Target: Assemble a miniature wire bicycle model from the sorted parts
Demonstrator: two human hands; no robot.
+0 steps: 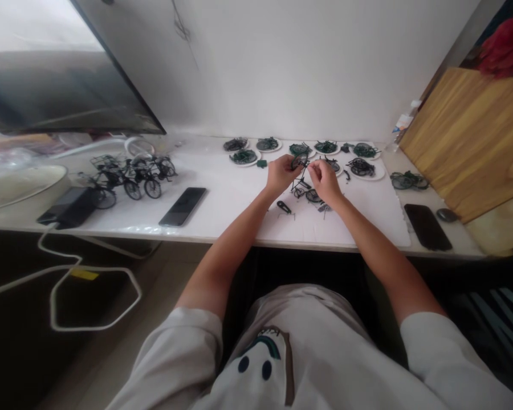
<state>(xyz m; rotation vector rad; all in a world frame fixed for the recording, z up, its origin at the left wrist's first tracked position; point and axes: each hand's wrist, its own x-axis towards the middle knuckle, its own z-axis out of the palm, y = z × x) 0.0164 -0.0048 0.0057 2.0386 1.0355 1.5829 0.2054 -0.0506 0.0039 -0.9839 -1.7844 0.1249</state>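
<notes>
Over the white work surface (231, 216), my left hand (280, 173) pinches a small dark model bicycle wheel (299, 162). Close beside it, my right hand (324, 179) has its thumb and fingers pressed together; whatever they hold is too small to make out. Dark model bicycle parts (313, 196), with small wheels among them, lie just below the hands. Nearer the table's front edge are a black chain-guard-like piece (284, 206) and a thin bent wire piece (293, 216).
Several white plates of dark green and black parts, one a plate (378, 171), line the back. Assembled model bicycles (130, 177) stand at left beside a black box (70, 208) and a phone (183, 206). Another phone (427, 226) lies right, near a wooden board (487, 142).
</notes>
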